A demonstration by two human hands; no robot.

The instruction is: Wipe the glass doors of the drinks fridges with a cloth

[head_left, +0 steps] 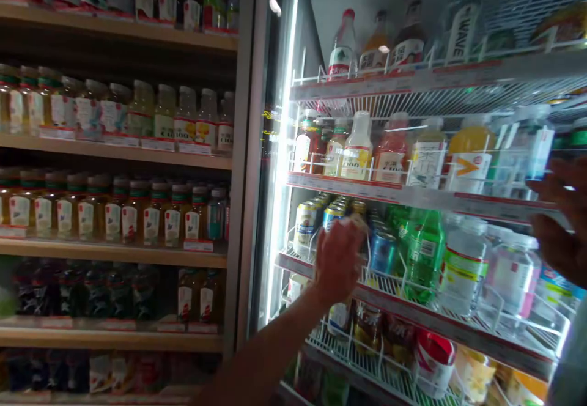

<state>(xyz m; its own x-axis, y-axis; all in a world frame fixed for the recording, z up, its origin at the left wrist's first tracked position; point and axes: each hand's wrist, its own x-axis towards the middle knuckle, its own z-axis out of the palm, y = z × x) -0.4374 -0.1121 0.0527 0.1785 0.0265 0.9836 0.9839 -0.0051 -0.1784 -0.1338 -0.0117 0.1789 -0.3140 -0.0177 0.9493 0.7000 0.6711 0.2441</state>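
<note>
cans (306, 225) are standing in rows on the wire shelf (413, 312), probably for easy taking; the left hand (340, 256) is blurring before them, its fingers unclear. the right hand (560, 219) is showing wide fingers.

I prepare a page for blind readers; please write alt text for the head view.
A person's left hand, blurred, is in front of canned drinks in a lit cooler; the right hand shows at the right edge. Bottled drinks line shelves on the left.
</note>
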